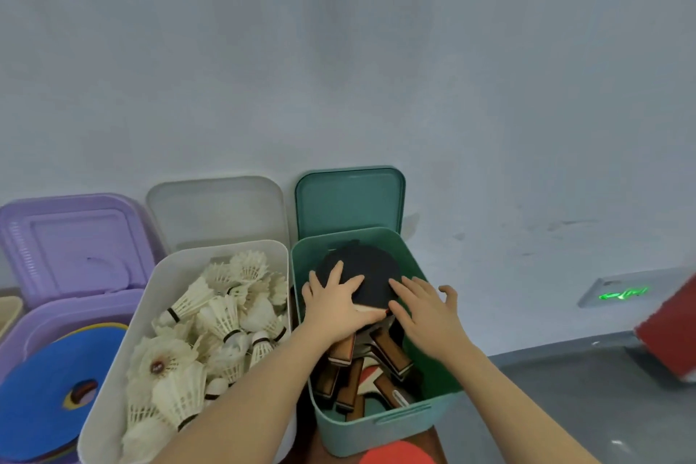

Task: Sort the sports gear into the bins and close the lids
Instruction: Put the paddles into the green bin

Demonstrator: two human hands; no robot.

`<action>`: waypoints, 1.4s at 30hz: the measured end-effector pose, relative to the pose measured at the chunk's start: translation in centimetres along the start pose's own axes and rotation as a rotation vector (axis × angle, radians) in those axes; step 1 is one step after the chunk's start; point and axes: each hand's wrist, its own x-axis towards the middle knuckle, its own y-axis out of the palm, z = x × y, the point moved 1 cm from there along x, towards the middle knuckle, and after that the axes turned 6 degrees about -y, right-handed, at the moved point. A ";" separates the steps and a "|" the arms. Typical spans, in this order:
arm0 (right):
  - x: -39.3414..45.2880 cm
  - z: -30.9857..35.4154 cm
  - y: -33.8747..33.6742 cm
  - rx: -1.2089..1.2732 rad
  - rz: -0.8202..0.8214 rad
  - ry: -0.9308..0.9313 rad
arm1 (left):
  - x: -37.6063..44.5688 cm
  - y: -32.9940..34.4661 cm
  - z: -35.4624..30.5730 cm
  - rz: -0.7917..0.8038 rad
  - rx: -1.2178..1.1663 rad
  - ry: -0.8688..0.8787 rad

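Pale grey wall fills the background, and three open bins stand in a row against it. Both hands reach into the green bin on the right. The left hand lies flat with straight, spread fingers on the black face of the top table tennis paddle, pressing it rather than grasping it, so this grip is open. The right hand rests beside it on the paddle's right edge, fingers straight and thumb held out to the side, also gripping nothing. That paddle lies on top of a pile of other paddles whose wooden handles point toward the near end of the bin, with a bit of red rubber showing among them. The green lid stands upright behind its bin, leaning on the wall.

Just left, touching side by side, the white bin is heaped with feather shuttlecocks, its white lid upright behind it. Farther left, the purple bin holds flat blue discs, with its purple lid raised too. An orange-red rounded object shows at the bottom edge, a red object at the right edge, and a green lit sign glows low on the wall.
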 end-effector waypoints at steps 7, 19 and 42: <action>-0.7 1.5 0.1 0.004 -0.045 -0.044 | -1.3 -0.9 1.9 -0.248 0.162 0.145; -3.3 13.9 -0.7 0.089 -0.258 -0.147 | -9.7 -7.2 12.4 -0.400 0.049 0.158; -7.9 45.2 4.0 0.152 -0.263 -0.137 | -24.4 -16.5 40.0 -0.368 0.077 0.099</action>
